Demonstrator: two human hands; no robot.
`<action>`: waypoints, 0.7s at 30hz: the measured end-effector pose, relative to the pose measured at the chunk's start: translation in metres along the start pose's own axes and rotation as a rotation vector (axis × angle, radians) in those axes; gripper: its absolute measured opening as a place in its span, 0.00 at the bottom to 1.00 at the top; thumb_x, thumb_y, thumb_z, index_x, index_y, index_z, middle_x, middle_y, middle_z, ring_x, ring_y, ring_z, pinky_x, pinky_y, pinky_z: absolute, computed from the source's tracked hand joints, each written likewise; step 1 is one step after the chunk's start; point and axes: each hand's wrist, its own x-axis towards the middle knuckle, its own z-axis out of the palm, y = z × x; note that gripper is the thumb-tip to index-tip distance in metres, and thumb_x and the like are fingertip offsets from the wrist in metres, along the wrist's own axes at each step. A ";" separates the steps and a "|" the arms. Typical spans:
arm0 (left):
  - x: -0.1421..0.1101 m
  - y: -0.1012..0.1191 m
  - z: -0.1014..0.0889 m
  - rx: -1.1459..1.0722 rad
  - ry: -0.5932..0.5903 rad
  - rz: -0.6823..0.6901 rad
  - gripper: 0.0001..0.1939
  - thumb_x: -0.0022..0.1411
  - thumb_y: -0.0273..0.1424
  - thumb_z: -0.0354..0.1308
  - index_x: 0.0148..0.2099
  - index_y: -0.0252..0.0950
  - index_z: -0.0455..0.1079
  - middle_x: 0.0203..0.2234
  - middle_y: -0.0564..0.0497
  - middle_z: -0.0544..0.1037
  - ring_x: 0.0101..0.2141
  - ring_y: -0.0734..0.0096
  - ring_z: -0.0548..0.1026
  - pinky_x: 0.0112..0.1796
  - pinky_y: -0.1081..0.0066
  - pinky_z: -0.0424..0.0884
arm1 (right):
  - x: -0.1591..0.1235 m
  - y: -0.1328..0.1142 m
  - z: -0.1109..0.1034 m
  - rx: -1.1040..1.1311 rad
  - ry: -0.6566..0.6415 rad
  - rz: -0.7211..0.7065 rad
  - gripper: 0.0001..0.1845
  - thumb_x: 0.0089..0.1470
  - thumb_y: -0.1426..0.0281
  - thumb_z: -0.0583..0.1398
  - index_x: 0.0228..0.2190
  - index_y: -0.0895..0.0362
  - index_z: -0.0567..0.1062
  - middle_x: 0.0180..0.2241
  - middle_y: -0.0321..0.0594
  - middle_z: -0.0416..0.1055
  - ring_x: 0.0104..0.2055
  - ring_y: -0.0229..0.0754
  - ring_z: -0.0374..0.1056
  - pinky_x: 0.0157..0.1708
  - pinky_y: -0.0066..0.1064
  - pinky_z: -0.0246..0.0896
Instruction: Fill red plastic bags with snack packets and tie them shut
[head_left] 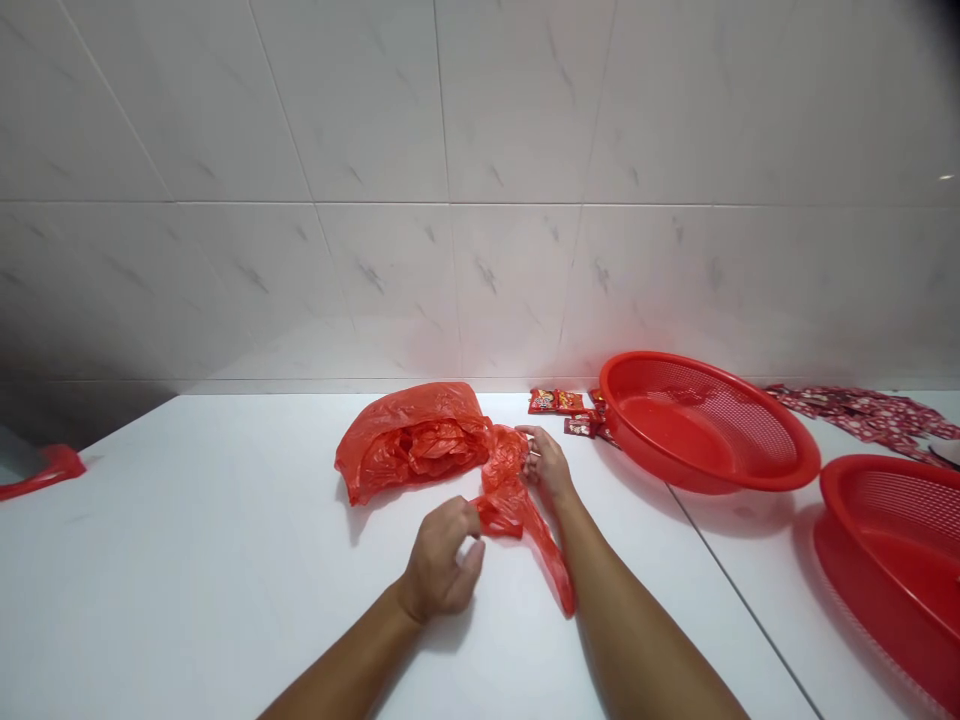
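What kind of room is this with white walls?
Probably a kitchen or small workroom: white tiles cover the wall, the counter is smooth and white, and red plastic mesh baskets sit on it.

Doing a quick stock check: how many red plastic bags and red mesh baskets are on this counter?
Red plastic bags: 2, a bunched bag and a handled bag
Red mesh baskets: 2, a rear basket and a right basket
Total: 4

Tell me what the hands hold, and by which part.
The right hand pinches the top of a red plastic bag; the left hand touches its side, hold unclear.
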 end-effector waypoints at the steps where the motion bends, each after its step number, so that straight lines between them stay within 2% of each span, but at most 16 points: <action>1: -0.002 -0.005 0.000 0.042 0.051 -0.073 0.01 0.66 0.29 0.52 0.40 0.41 0.62 0.29 0.50 0.71 0.30 0.64 0.70 0.32 0.64 0.68 | -0.001 -0.001 0.000 -0.019 -0.012 -0.007 0.31 0.58 0.43 0.58 0.46 0.55 0.79 0.23 0.32 0.69 0.19 0.37 0.61 0.19 0.28 0.53; 2: -0.003 -0.010 0.000 0.076 0.075 -0.180 0.04 0.70 0.30 0.50 0.39 0.40 0.63 0.30 0.49 0.72 0.32 0.64 0.71 0.35 0.63 0.69 | -0.002 -0.002 0.000 -0.039 -0.022 -0.018 0.28 0.55 0.45 0.63 0.45 0.55 0.79 0.28 0.34 0.74 0.23 0.38 0.65 0.23 0.28 0.58; 4: -0.004 -0.024 -0.001 0.127 0.039 -0.468 0.11 0.75 0.34 0.45 0.44 0.40 0.68 0.38 0.46 0.76 0.39 0.62 0.75 0.42 0.62 0.72 | -0.005 -0.002 0.003 -0.084 -0.038 -0.042 0.24 0.47 0.54 0.71 0.41 0.54 0.80 0.35 0.37 0.78 0.32 0.40 0.71 0.32 0.30 0.65; 6: -0.004 -0.043 -0.003 0.196 -0.017 -0.744 0.19 0.77 0.41 0.42 0.54 0.40 0.72 0.50 0.44 0.79 0.51 0.59 0.77 0.52 0.60 0.71 | -0.007 0.000 0.006 -0.118 -0.042 -0.055 0.18 0.42 0.61 0.73 0.34 0.55 0.80 0.34 0.36 0.78 0.35 0.41 0.71 0.36 0.30 0.65; 7: -0.005 -0.054 -0.005 0.240 -0.023 -0.840 0.22 0.76 0.43 0.43 0.58 0.40 0.71 0.55 0.42 0.78 0.56 0.56 0.75 0.56 0.58 0.70 | -0.007 0.001 0.007 -0.123 -0.038 -0.053 0.15 0.41 0.62 0.72 0.31 0.56 0.79 0.31 0.35 0.77 0.33 0.40 0.70 0.35 0.30 0.65; 9: -0.007 -0.075 -0.011 0.327 0.029 -0.931 0.26 0.73 0.46 0.47 0.61 0.36 0.71 0.58 0.37 0.77 0.61 0.47 0.72 0.60 0.50 0.66 | -0.006 0.004 0.007 -0.104 -0.013 -0.038 0.14 0.43 0.61 0.71 0.28 0.56 0.76 0.27 0.33 0.75 0.29 0.39 0.67 0.32 0.29 0.63; 11: -0.009 -0.091 -0.021 0.392 0.118 -0.951 0.26 0.70 0.46 0.51 0.58 0.31 0.71 0.55 0.31 0.77 0.60 0.39 0.71 0.61 0.43 0.63 | -0.005 0.006 0.003 -0.054 0.032 -0.017 0.15 0.47 0.58 0.69 0.30 0.54 0.73 0.25 0.31 0.72 0.25 0.36 0.64 0.27 0.28 0.60; 13: -0.010 -0.098 -0.033 0.459 0.236 -0.944 0.22 0.68 0.43 0.52 0.54 0.30 0.70 0.51 0.30 0.76 0.58 0.35 0.70 0.59 0.37 0.62 | -0.003 0.007 -0.002 0.000 0.083 0.007 0.18 0.49 0.54 0.67 0.31 0.53 0.70 0.21 0.28 0.67 0.20 0.34 0.58 0.21 0.26 0.52; 15: -0.010 -0.094 -0.042 0.517 0.369 -0.892 0.17 0.68 0.40 0.51 0.49 0.32 0.69 0.49 0.31 0.73 0.57 0.36 0.69 0.59 0.36 0.62 | -0.003 0.006 -0.005 0.044 0.122 0.024 0.19 0.51 0.52 0.66 0.32 0.52 0.68 0.18 0.25 0.63 0.17 0.33 0.52 0.17 0.26 0.46; 17: -0.009 -0.080 -0.044 0.530 0.452 -0.792 0.13 0.68 0.39 0.50 0.46 0.36 0.67 0.47 0.35 0.72 0.55 0.41 0.69 0.58 0.39 0.63 | -0.003 0.006 -0.006 0.072 0.146 0.029 0.21 0.51 0.51 0.67 0.31 0.52 0.66 0.18 0.25 0.63 0.16 0.32 0.51 0.16 0.25 0.44; 19: -0.008 -0.059 -0.035 0.477 0.435 -0.662 0.12 0.68 0.41 0.52 0.45 0.38 0.66 0.45 0.40 0.74 0.51 0.48 0.73 0.55 0.48 0.70 | -0.005 0.005 -0.004 0.080 0.155 0.024 0.23 0.50 0.49 0.68 0.30 0.52 0.65 0.17 0.25 0.63 0.16 0.32 0.52 0.16 0.25 0.45; 21: -0.009 -0.037 -0.016 0.352 0.328 -0.553 0.18 0.65 0.45 0.57 0.51 0.38 0.67 0.48 0.41 0.76 0.49 0.52 0.76 0.50 0.54 0.74 | -0.008 0.005 0.000 0.069 0.149 0.014 0.26 0.50 0.47 0.69 0.29 0.52 0.64 0.16 0.25 0.62 0.15 0.32 0.51 0.14 0.24 0.44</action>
